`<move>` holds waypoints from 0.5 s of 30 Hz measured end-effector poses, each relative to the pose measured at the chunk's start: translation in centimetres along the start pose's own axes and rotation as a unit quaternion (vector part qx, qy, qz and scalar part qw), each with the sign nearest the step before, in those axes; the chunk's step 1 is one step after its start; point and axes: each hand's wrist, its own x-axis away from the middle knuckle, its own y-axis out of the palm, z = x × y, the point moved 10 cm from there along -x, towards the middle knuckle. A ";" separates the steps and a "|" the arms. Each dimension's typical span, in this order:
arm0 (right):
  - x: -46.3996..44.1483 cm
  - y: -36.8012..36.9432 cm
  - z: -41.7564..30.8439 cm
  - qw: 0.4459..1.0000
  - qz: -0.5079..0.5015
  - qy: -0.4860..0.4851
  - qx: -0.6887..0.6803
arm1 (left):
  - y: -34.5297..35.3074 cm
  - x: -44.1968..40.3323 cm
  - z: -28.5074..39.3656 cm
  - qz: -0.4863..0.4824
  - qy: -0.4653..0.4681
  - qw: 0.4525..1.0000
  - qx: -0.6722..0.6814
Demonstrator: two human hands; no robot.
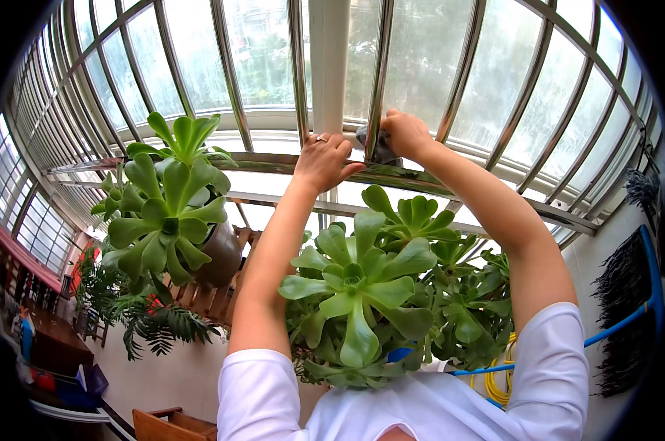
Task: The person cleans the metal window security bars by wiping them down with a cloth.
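- Cloth point(386, 153), dark grey, soft and crumpled: at the far middle of the scene, just above the polished horizontal metal rail point(262, 162). It shows on both sides of one shiny upright metal bar point(379, 81); whether it wraps fully around cannot be told.
- Risk 1: cloth could slip and drop through the gap on the far side of the rail, toward the pale-framed window panes point(420, 66). Likely cause: a loose hold on a small bunch of fabric.
- Risk 2: leaves could snap on the large green rosette succulent point(353, 279) at the near middle. Likely cause: either forearm dropping, or the white short-sleeved shirt point(255, 389) pressing forward; the plant sits between the arms, close to the chest.
- Risk 3: the left forearm swinging left could knock the second green succulent point(169, 220) in its rounded brown pot point(220, 253). Spacing there looks tight.
- Risk 4: knuckles could catch on the upright bar, the right hand working close beside it.
- Right hand point(407, 134): fingers curled closed, knuckles up, gripping the cloth just right of the bar. Fingertips partly hidden.
- Left hand point(323, 160): on the rail, left of the cloth and apart from it. Fingers bent over, thumb stretched right, ring on one finger. Cannot tell whether it clasps the rail or only rests there.
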 end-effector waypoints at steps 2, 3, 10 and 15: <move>-1.3 1.6 0.5 0.999 0.021 -0.038 -0.033 | 0.1 0.1 0.1 -0.003 -0.002 1.000 0.002; -1.3 0.8 -0.6 0.994 0.045 -0.075 -0.064 | 0.1 0.1 0.0 -0.001 -0.001 1.000 0.004; -0.1 -0.4 -0.6 0.993 -0.077 0.002 0.090 | 0.3 0.1 -0.1 -0.013 -0.019 1.000 0.011; -1.0 0.7 -0.2 0.998 -0.053 -0.014 -0.001 | 0.1 0.1 -0.2 -0.006 -0.016 1.000 0.012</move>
